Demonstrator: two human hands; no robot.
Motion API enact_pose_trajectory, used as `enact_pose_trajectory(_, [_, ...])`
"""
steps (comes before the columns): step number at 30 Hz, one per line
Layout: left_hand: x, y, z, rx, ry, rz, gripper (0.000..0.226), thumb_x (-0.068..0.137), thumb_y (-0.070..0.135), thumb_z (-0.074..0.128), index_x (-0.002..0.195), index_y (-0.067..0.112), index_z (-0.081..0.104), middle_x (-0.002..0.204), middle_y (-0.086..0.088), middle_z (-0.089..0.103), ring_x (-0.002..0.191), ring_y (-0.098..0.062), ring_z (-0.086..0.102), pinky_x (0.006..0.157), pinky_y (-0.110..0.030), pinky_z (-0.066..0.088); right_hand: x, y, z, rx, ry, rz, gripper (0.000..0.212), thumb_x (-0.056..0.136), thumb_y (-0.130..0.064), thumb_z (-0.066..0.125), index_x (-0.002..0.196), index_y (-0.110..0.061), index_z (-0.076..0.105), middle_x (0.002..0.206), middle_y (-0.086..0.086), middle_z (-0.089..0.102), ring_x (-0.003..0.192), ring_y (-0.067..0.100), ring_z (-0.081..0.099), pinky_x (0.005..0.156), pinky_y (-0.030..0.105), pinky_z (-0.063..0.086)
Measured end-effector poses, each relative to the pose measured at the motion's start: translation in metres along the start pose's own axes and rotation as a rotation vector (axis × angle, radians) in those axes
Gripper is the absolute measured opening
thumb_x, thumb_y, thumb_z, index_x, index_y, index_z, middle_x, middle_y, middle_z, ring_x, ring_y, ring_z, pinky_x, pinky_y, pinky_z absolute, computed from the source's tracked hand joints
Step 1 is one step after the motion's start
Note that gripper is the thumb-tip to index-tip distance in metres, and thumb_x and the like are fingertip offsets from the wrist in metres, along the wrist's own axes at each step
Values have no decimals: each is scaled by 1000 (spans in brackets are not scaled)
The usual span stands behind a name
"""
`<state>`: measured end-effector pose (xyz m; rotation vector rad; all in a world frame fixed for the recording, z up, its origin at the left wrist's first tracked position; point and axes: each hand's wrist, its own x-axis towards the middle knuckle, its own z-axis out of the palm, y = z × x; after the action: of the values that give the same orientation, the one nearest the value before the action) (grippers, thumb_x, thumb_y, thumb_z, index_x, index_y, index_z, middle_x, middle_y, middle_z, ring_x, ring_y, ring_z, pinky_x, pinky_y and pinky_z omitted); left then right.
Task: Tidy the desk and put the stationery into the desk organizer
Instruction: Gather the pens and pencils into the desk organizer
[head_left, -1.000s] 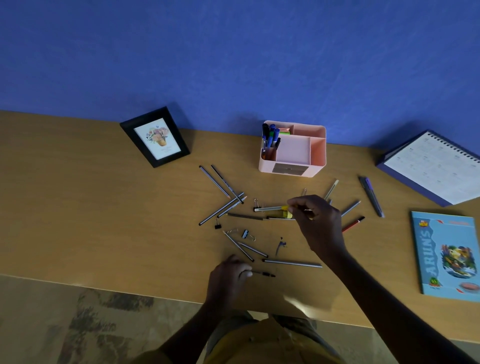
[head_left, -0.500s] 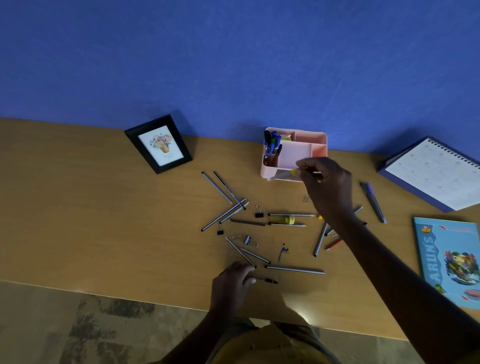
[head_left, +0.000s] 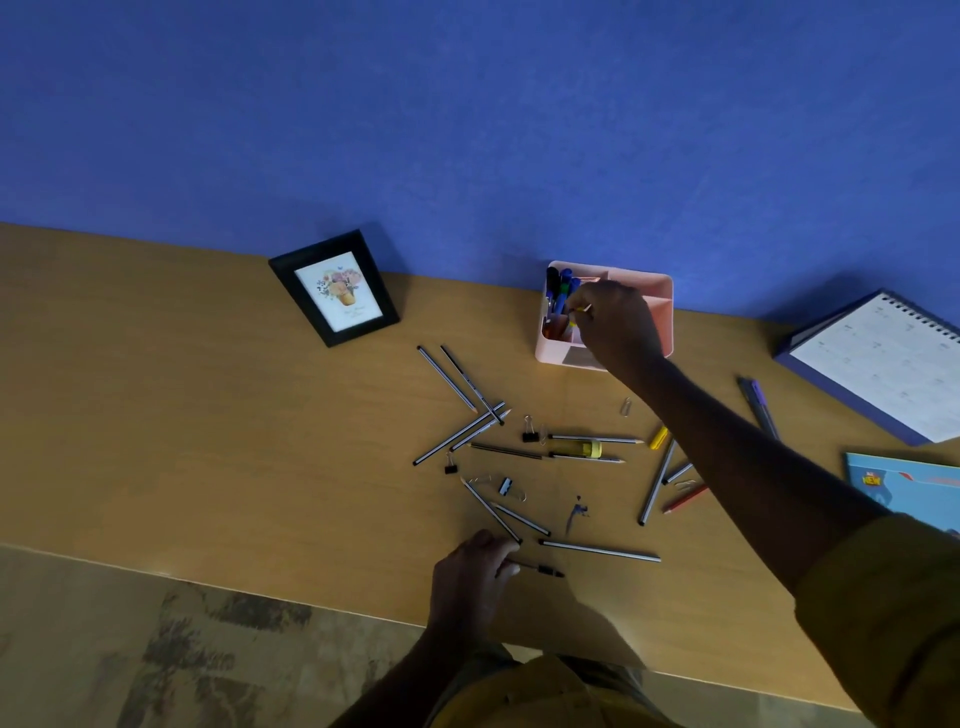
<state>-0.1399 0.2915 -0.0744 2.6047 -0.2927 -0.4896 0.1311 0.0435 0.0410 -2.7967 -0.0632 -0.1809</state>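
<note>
A black picture frame (head_left: 332, 288) is seen propped at the left of a wooden desk (head_left: 208, 415), against a blue wall (head_left: 467, 130). To its right, striped pencils (head_left: 448, 380) are scattered across the desktop among black binder clips (head_left: 530, 434). Near the front edge, the person's left hand (head_left: 475, 574) is pictured with fingers curled over one end of a thin black pen (head_left: 543, 570), which lies flat on the desk. A yellow glue stick (head_left: 582, 448) is shown lying between two pencils at the middle of the clutter.

Further back, a pink desk organizer (head_left: 660, 291) stands by the wall, with blue and green markers (head_left: 558, 291) held upright in its left rear compartment. The right hand (head_left: 615, 325) is reached over the organizer, and a small yellow-tipped item (head_left: 573, 312) is pinched between its fingertips above the left front compartment; what the item is cannot be told.

A paper clip (head_left: 627, 407), a short yellow piece (head_left: 658, 437) and a red pencil (head_left: 685, 500) are left beside the outstretched forearm. A purple pen (head_left: 759, 405), a spiral-bound calendar (head_left: 883, 364) and a blue notebook (head_left: 904, 491) are seen at the far right.
</note>
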Motion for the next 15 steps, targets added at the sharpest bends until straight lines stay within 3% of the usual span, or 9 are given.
enact_pose_trajectory(7, [4,-1,-2,15,-37,36,25,104,43,62,126,34,72,119,15,68,101,-1,65,77,-16,45,-1,0,6,73,-19,62,17,99,-12,74,115,-9,80,118,10,79,101,30,78,92,43,65])
enact_pose_trajectory(15, [11,2,-10,-19,-91,71,24,105,45,58,121,31,71,119,14,64,98,-2,63,76,-15,45,-2,10,2,69,35,45,25,96,-7,78,120,-11,77,123,8,78,104,29,78,91,47,66])
